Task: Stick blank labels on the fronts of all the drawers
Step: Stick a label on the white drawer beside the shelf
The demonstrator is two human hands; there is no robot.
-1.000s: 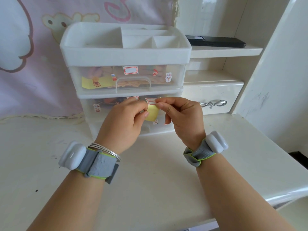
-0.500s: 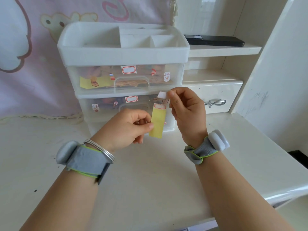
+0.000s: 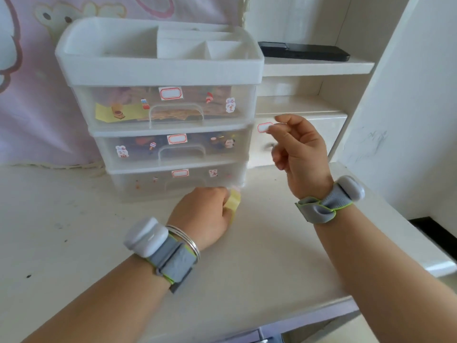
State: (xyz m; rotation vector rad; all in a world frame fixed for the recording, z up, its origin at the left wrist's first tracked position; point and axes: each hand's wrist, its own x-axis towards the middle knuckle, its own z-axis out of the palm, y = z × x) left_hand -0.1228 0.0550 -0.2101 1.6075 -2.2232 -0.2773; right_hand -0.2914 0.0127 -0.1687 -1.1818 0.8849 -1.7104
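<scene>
A clear plastic drawer unit (image 3: 81, 105) stands at the back of the desk. Red-bordered blank labels sit on its top drawer (image 3: 170, 93), middle drawer (image 3: 177, 139) and bottom drawer (image 3: 180, 173). My right hand (image 3: 300, 154) pinches another blank label (image 3: 264, 127) in front of the white desk drawer (image 3: 329, 129), whose metal handle is partly hidden behind my fingers. My left hand (image 3: 205, 214) rests low on the desk, closed on the yellow backing strip (image 3: 233, 203) just before the bottom drawer.
A white compartment tray (image 3: 160, 70) tops the drawer unit. A black phone (image 3: 306, 53) lies on the shelf at the back right. A white cabinet side wall (image 3: 405, 120) rises on the right. The desk edge (image 3: 440, 266) runs along the right front.
My left hand has dropped to the desk with the yellow backing strip. My right hand has carried the peeled label to the right, in front of the white desk drawer.
</scene>
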